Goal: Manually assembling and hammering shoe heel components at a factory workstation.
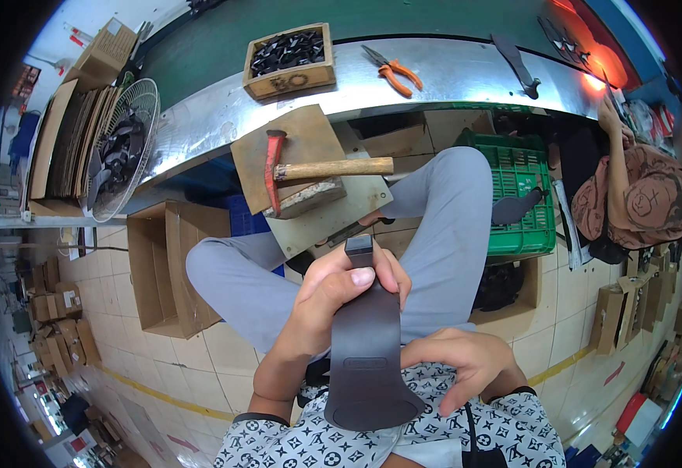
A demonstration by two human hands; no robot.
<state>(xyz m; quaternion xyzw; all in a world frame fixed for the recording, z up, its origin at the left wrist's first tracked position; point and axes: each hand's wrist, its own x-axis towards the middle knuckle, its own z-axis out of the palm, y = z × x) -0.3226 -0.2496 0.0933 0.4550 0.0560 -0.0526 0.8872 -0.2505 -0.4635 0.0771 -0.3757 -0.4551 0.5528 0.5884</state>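
Head view: the work in hand is a dark, flat, flared piece (366, 335), held up in front of the person's shirt and above the lap. The left hand (329, 298) is closed firmly around its narrow neck, thumb pressed on the upper face and fingers wrapped on the far side. The right hand (469, 359) is half open, fingers loosely bent beside the broad part, with no grip on it visible; whether a fingertip touches the edge cannot be told.

As a judgement, this piece seems partway through handling: a squared black tip (359, 244) sits at its narrow end, but whether that is a separate part, or firmly fixed, is unclear. What remains cannot be told. The hammer (333, 168) lies on a board (298, 125), and the pliers (394, 76) rest on the surface (454, 66), both apart from the 2 hands. Small black parts fill a wooden box (302, 80).

The held piece's long axis runs nearly straight away from the person, slightly slanted: the narrow tip points forward, toward the hammer and board, while the rounded, flared end points back at the torso.
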